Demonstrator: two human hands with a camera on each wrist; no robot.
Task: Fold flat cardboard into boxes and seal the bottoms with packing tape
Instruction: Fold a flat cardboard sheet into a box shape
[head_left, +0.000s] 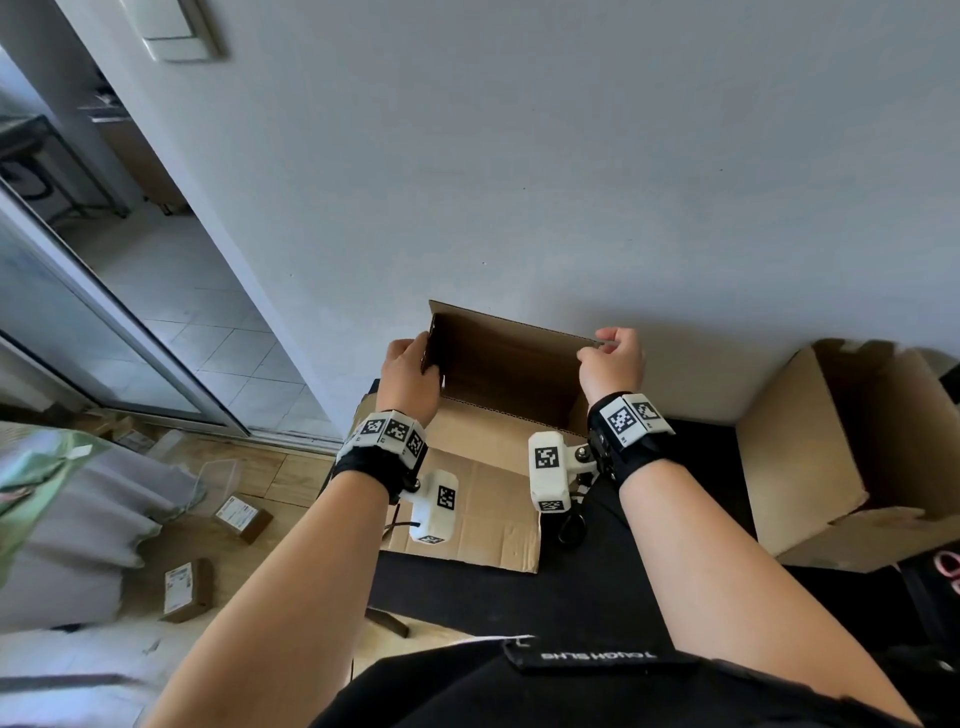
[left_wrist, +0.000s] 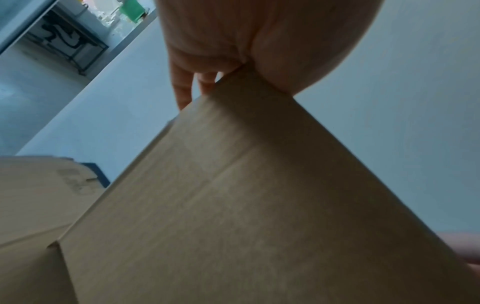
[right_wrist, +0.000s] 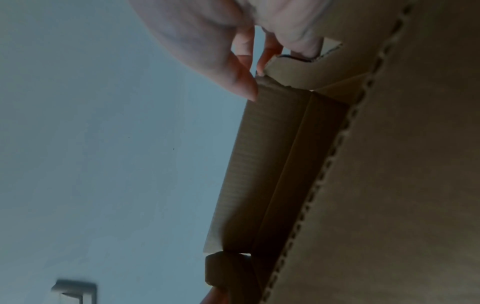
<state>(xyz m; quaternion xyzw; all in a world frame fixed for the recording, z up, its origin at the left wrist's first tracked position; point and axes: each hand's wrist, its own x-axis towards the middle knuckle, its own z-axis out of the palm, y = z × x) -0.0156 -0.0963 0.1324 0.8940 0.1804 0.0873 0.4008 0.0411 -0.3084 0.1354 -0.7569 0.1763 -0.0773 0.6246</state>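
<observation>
2 hands: the left hand (head_left: 408, 371) and the right hand (head_left: 613, 358), each in a grip on 1 half-folded cardboard box (head_left: 498, 364). 1 flat cardboard sheet (head_left: 483, 509) lies just below that grip on 1 black table (head_left: 519, 592). 1 large open carton (head_left: 810, 457) stands to the right of the grip. 2 small labelled parcels lie on the floor, well left of the grip: a nearer parcel (head_left: 186, 590) and a farther parcel (head_left: 242, 518). 2 wrist cameras: a left camera (head_left: 434, 506) and a right camera (head_left: 548, 470).

matt corrugated cardboard box (head_left: 498, 364), smooth wall (head_left: 571, 156)
</observation>
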